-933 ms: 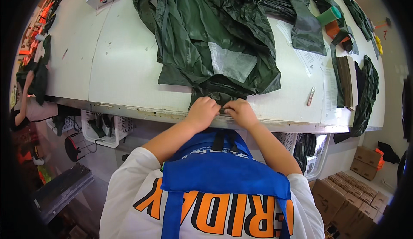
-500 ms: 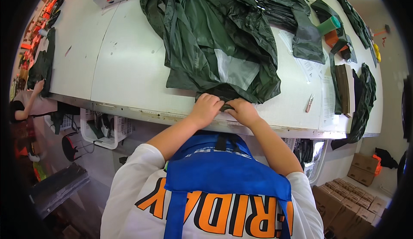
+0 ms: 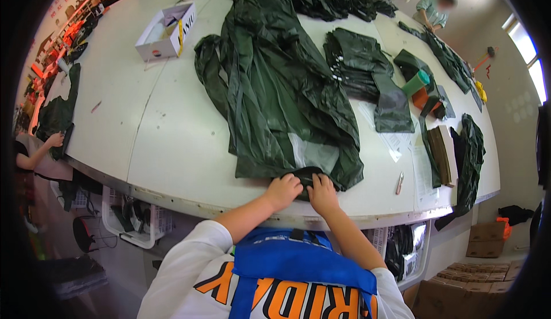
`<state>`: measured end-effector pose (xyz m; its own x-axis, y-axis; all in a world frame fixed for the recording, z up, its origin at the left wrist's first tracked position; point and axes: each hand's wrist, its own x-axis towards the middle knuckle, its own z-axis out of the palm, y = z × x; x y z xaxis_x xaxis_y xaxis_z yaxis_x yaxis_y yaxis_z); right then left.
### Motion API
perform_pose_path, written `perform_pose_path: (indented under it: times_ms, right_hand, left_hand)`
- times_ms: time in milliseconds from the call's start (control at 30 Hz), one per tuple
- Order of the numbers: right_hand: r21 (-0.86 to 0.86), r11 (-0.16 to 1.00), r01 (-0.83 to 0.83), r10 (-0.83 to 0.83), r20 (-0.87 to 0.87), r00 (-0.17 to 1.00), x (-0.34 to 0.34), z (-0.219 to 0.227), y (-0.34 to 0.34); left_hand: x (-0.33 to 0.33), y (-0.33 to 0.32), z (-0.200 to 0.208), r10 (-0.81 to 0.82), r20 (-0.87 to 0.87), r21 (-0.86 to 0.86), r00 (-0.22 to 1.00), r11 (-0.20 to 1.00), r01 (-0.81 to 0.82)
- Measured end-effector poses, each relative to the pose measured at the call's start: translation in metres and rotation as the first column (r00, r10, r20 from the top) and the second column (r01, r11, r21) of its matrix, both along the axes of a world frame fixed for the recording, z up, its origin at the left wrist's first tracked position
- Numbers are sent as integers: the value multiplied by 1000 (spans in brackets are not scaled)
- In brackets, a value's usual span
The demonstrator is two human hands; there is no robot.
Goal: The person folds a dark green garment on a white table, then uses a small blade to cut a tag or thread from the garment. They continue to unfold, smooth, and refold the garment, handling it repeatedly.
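A dark green, shiny waterproof garment (image 3: 270, 101) lies spread and crumpled on the white table (image 3: 172, 141), its near end close to the front edge. On that near end both of my hands grip a dark, rolled fold (image 3: 307, 175). My left hand (image 3: 284, 192) curls its fingers over the fold's left part. Close beside it, my right hand (image 3: 323, 195) pinches the fold's right part. A pale grey translucent panel (image 3: 315, 153) shows in the garment just beyond my fingers. What lies under the fold is hidden.
Right of the garment lie a stack of folded dark green pieces (image 3: 353, 60), paper sheets (image 3: 393, 138) and a small cutter (image 3: 399, 183). A green roll (image 3: 416, 82) and brown card stack (image 3: 442, 155) are farther right. A white box (image 3: 166, 32) stands left. Co-workers handle fabric at both sides.
The view has tilted up, showing more of the table's far side. My hands now sit a little farther from the table edge, with the fold opened wider between them.
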<state>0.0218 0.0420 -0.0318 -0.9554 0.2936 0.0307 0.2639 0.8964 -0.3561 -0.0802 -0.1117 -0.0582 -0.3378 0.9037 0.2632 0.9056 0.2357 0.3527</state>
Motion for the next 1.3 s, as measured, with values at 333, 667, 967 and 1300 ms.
perform_pose_path:
  times_ms: [333, 667, 967, 1300]
  right_hand:
    - [139, 990, -17, 20, -24, 1000, 15, 18, 2]
    - [124, 991, -57, 66, -69, 995, -4, 1, 36]
    - [146, 978, -148, 171, -155, 973, -5, 39, 42]
    - [145, 938, -314, 309, 59, 949, -4, 17, 46]
  left_hand:
    - [-13, 2, 12, 10, 107, -194, 994, 981, 11]
    - [-34, 20, 29, 155, 212, -134, 965, 983, -128]
    - [-40, 6, 36, 70, -187, -86, 980, 992, -87]
    - [-53, -5, 60, 66, 41, -558, 997, 829, -32]
